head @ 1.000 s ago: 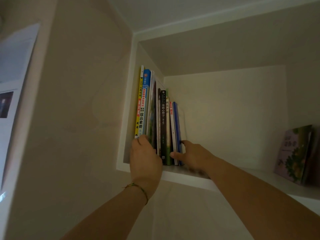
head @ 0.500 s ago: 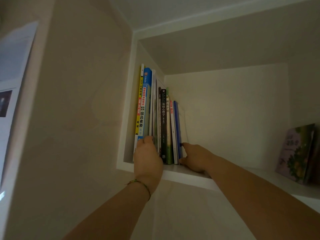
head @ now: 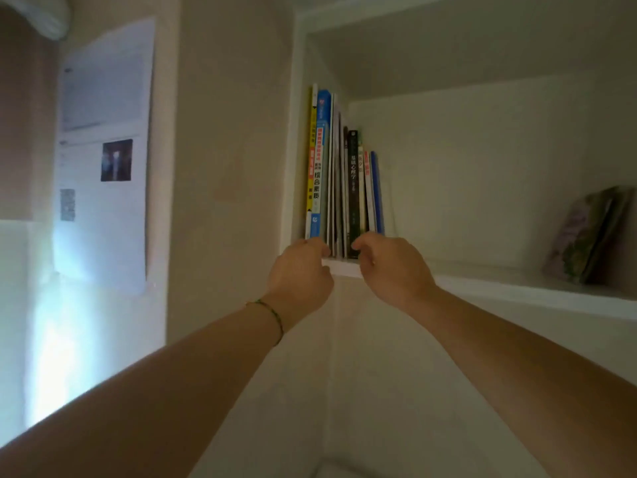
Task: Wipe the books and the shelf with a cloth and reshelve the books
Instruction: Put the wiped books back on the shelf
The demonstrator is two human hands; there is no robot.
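Both hands loosely curled, empty: left hand [head: 300,270], right hand [head: 387,267] at books [head: 344,188] on shelf [head: 517,291]. We judge reshelving; next, square row.

A row of upright books [head: 344,188] is positioned at the shelf [head: 517,291] left end. Both hands (left hand [head: 300,274], right hand [head: 393,267]) are raised, fingers loosely curled, before the spines' lower ends.

Home room, recessed white wall shelf [head: 517,291] with books [head: 344,181], paper poster [head: 103,157] taped to wall
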